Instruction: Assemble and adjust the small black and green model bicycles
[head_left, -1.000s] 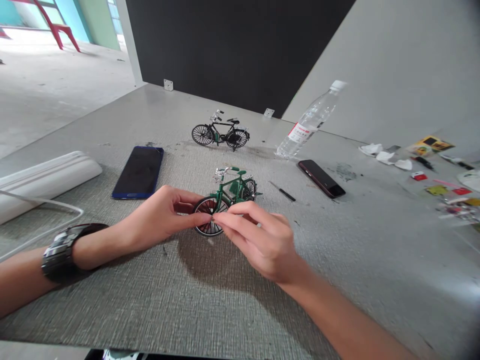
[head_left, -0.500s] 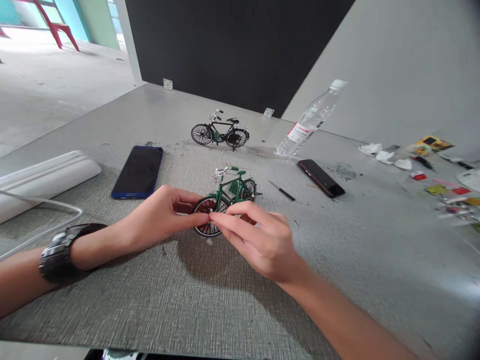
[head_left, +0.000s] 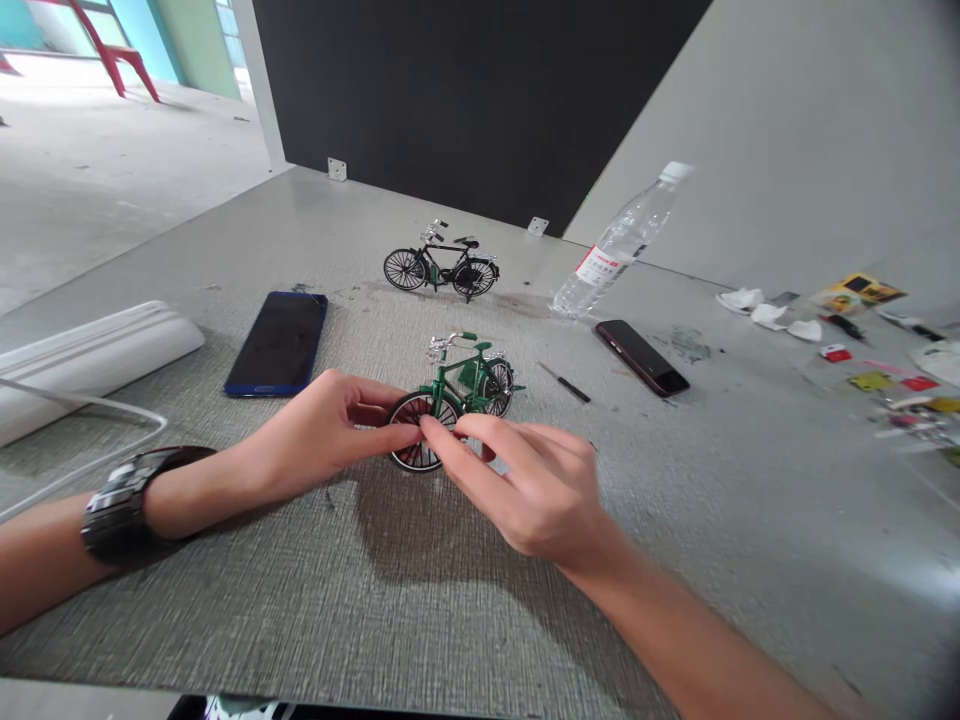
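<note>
A green model bicycle point(head_left: 471, 378) stands upright on the grey table, its front wheel toward me. My left hand point(head_left: 352, 415) grips that front wheel point(head_left: 412, 462) from the left, thumb on the near side and fingers behind. From the right, my right hand point(head_left: 536, 480) reaches in with bent fingers, their tips pinched at the middle of the same wheel, by the hub and fork. Whatever lies between those tips is hidden or too small to make out. The frame, handlebar, saddle and rear wheel show above my hands.
Behind is a black model bicycle point(head_left: 442, 268). A blue-edged phone point(head_left: 276, 345) lies left; a small screwdriver point(head_left: 574, 388), a dark phone point(head_left: 641, 355) and a tilted plastic bottle point(head_left: 619, 245) are right. A white device point(head_left: 97, 360) with a cable sits far left, and several small parts far right.
My right hand's fingers have shifted and bent differently at the wheel's hub, the hand tilting slightly. My left hand and the green model bicycle stay almost in place.
</note>
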